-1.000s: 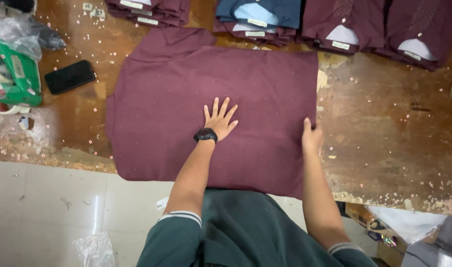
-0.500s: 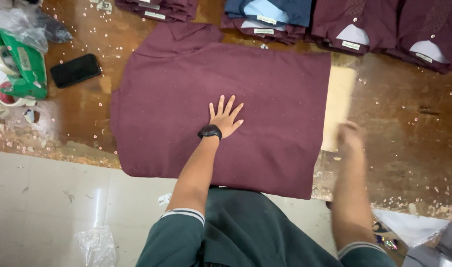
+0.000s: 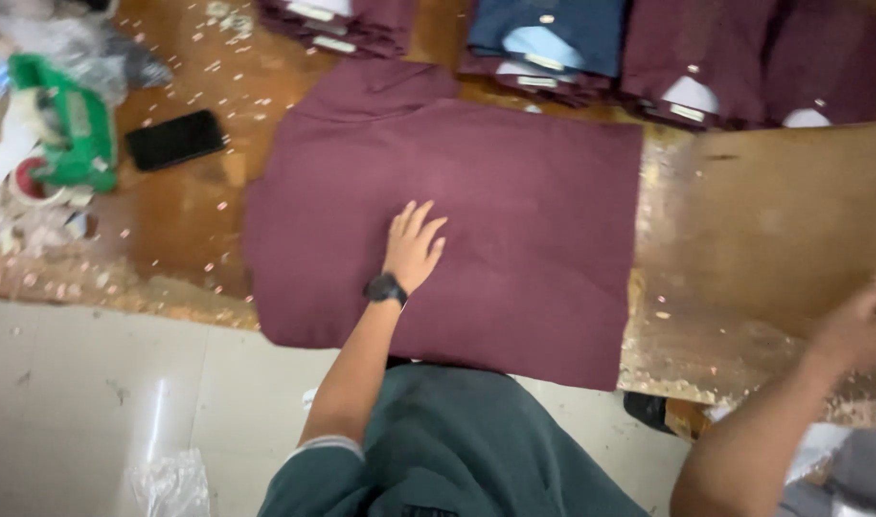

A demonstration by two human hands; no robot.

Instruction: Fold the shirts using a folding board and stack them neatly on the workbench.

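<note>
A maroon shirt (image 3: 514,220) lies folded flat on the wooden table (image 3: 198,201), its near edge hanging over the table's front. My left hand (image 3: 414,244) presses flat on the middle of it, fingers spread, a black watch on the wrist. My right hand (image 3: 864,330) is far off to the right at the frame edge, blurred, over a brown cardboard sheet (image 3: 792,220); I cannot tell whether it holds anything.
Folded maroon and blue shirts (image 3: 553,38) lie in a row along the far edge. A black phone (image 3: 174,139) and a green tape dispenser (image 3: 64,134) sit at the left. Small paper scraps litter the tabletop. A plastic bag (image 3: 170,483) lies on the pale floor.
My right hand has left the shirt's right edge and swung out to the right. The left hand has stayed pressed on the shirt.
</note>
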